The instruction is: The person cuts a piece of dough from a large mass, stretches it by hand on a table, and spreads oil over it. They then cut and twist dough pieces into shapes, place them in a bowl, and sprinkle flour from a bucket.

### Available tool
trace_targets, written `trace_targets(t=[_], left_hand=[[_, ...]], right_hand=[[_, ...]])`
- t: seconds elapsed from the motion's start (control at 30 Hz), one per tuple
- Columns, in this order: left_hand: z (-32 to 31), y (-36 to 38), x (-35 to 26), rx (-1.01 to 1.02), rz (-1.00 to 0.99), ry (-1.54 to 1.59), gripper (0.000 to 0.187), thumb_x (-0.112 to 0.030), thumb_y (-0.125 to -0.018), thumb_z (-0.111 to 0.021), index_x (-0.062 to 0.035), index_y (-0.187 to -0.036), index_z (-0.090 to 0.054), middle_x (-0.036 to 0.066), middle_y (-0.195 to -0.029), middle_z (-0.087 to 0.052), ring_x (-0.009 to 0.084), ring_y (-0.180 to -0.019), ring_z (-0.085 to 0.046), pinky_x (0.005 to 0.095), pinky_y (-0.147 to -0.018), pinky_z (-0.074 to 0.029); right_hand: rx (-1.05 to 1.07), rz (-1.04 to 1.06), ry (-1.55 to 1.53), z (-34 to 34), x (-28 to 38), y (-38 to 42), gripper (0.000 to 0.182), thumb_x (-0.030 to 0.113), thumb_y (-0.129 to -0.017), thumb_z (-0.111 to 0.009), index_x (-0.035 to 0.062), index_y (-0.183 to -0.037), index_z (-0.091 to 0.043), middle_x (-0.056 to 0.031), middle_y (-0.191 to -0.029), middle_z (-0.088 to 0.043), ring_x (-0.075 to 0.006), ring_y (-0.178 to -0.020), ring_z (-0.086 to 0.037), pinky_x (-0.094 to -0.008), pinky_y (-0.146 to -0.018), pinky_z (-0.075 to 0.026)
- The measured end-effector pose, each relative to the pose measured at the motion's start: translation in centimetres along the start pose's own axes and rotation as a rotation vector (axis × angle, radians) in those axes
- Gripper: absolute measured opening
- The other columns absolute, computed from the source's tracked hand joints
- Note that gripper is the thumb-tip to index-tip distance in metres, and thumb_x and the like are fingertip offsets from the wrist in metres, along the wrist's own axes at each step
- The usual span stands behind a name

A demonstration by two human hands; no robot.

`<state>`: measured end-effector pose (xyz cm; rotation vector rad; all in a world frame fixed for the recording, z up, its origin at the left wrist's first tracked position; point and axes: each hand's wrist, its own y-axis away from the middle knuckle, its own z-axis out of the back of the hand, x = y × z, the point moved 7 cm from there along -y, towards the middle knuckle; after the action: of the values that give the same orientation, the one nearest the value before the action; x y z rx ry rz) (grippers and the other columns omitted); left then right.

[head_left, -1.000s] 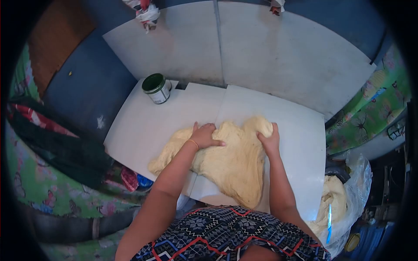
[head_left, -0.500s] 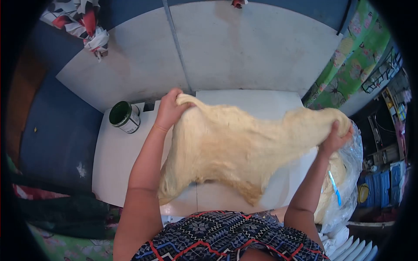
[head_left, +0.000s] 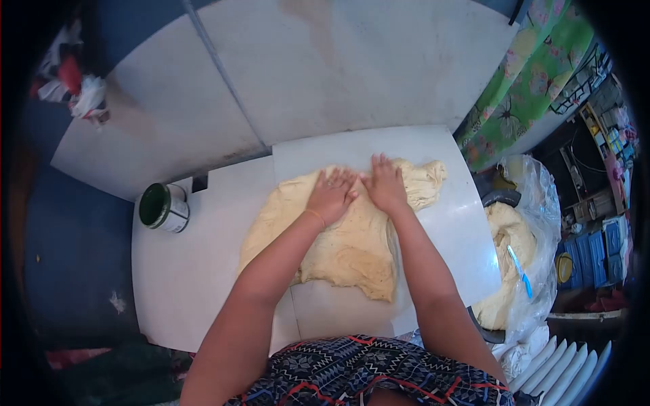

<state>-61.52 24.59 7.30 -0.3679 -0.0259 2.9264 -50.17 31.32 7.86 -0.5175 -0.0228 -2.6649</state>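
A large, uneven sheet of pale yellow dough (head_left: 345,250) lies on the white table (head_left: 196,277). Near its far edge my left hand (head_left: 332,195) rests flat on it, fingers spread, with a thin band at the wrist. Just to the right, my right hand (head_left: 386,184) presses on the dough too, its fingers stretched out and its thumb close to the left hand. At the right end the dough is bunched and wrinkled.
A green tub (head_left: 156,206) stands at the table's left. Beyond the right edge, more dough (head_left: 504,230) sits in a container with clear plastic (head_left: 538,203) and a blue-handled tool (head_left: 520,273). A pale upright panel (head_left: 338,68) borders the back.
The dough was held up and stretched between both hands; now it lies on the table. Both hands have let go of its ends, moved together and opened on top of it.
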Motion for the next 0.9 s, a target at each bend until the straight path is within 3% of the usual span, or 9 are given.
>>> trace_targets(t=[0.03, 0.1, 0.2, 0.33, 0.4, 0.63, 0.73, 0.8, 0.9], left_hand=[[-0.3, -1.1, 0.1, 0.016, -0.005, 0.012, 0.053, -0.041, -0.097, -0.024, -0.0133, -0.141, -0.029, 0.007, -0.148, -0.024, 0.0248, -0.137, -0.020, 0.0465, -0.112, -0.008], [-0.7, -2.9, 1.4, 0.125, 0.102, -0.112, 0.056, -0.047, -0.095, -0.020, -0.0172, -0.142, -0.027, 0.003, -0.149, -0.022, 0.0231, -0.138, -0.016, 0.0485, -0.111, -0.004], [-0.2, -5.3, 2.7, 0.146, 0.139, -0.076, 0.057, -0.050, -0.094, -0.020, -0.0214, -0.143, -0.025, 0.002, -0.151, -0.018, 0.0214, -0.140, -0.012, 0.0507, -0.111, -0.002], [-0.1, -5.9, 3.0, 0.118, 0.167, -0.104, 0.059, -0.054, -0.093, -0.021, -0.0243, -0.144, -0.023, 0.000, -0.152, -0.014, 0.0205, -0.140, -0.009, 0.0506, -0.111, 0.000], [0.2, -5.7, 2.7, 0.194, 0.175, -0.138, 0.062, -0.057, -0.091, -0.021, -0.0250, -0.144, -0.022, -0.001, -0.152, -0.012, 0.0205, -0.140, -0.007, 0.0502, -0.111, 0.002], [-0.1, -7.3, 4.5, 0.148, 0.120, -0.106, 0.065, -0.062, -0.089, -0.022, -0.0257, -0.143, -0.024, -0.002, -0.151, -0.014, 0.0216, -0.140, -0.009, 0.0522, -0.110, 0.003], [-0.1, -7.0, 3.6, 0.091, 0.110, -0.099, 0.064, -0.059, -0.090, -0.029, -0.0235, -0.142, -0.028, 0.002, -0.151, -0.018, 0.0235, -0.140, -0.011, 0.0536, -0.110, 0.000], [1.9, -6.1, 1.8, -0.275, 0.040, -0.358, 0.062, -0.050, -0.090, -0.038, -0.0148, -0.141, -0.030, 0.009, -0.149, -0.020, 0.0260, -0.139, -0.015, 0.0527, -0.110, -0.005], [-0.5, -1.2, -6.8, 0.024, -0.081, -0.132, 0.073, -0.049, -0.089, -0.042, 0.0018, -0.139, -0.027, 0.021, -0.147, -0.019, 0.0313, -0.138, -0.016, 0.0532, -0.109, -0.009]], right_hand=[[0.014, -0.015, 0.001, -0.4, 0.1, -1.3, 0.065, 0.046, -0.090, -0.041, 0.0072, -0.141, -0.027, -0.0176, -0.146, -0.025, -0.0337, -0.136, -0.020, -0.0483, -0.110, -0.013], [0.253, -0.071, 0.351, -2.1, -0.1, -2.4, 0.067, 0.052, -0.091, -0.028, 0.0122, -0.144, -0.021, -0.0137, -0.149, -0.018, -0.0300, -0.139, -0.011, -0.0578, -0.108, -0.004], [0.356, -0.103, 0.278, -0.8, 0.1, -4.6, 0.065, 0.052, -0.092, -0.028, 0.0155, -0.144, -0.020, -0.0103, -0.150, -0.016, -0.0283, -0.140, -0.008, -0.0644, -0.104, 0.001], [0.253, -0.077, 0.250, -1.6, -0.7, -4.6, 0.063, 0.052, -0.092, -0.027, 0.0181, -0.145, -0.020, -0.0083, -0.151, -0.016, -0.0285, -0.140, -0.007, -0.0662, -0.103, 0.001], [-0.028, -0.033, 0.259, -1.3, -1.0, -1.9, 0.063, 0.053, -0.092, -0.025, 0.0178, -0.144, -0.021, -0.0090, -0.150, -0.017, -0.0294, -0.140, -0.009, -0.0627, -0.105, 0.001], [-0.037, 0.027, 0.249, 0.8, -2.5, 7.7, 0.063, 0.054, -0.091, -0.030, 0.0182, -0.143, -0.027, -0.0110, -0.148, -0.023, -0.0315, -0.138, -0.014, -0.0551, -0.109, 0.002], [-0.129, 0.038, 0.223, 1.7, -3.0, 7.8, 0.063, 0.056, -0.090, -0.032, 0.0200, -0.142, -0.030, -0.0103, -0.148, -0.023, -0.0311, -0.138, -0.013, -0.0561, -0.108, 0.003], [-0.154, 0.071, 0.226, 2.1, -3.1, 6.0, 0.064, 0.058, -0.088, -0.035, 0.0215, -0.141, -0.032, -0.0094, -0.149, -0.022, -0.0304, -0.139, -0.012, -0.0563, -0.108, 0.004], [-0.118, 0.143, 0.198, 2.0, -3.9, 4.1, 0.061, 0.056, -0.089, -0.036, 0.0209, -0.139, -0.035, -0.0088, -0.149, -0.022, -0.0289, -0.139, -0.011, -0.0568, -0.107, 0.006]])
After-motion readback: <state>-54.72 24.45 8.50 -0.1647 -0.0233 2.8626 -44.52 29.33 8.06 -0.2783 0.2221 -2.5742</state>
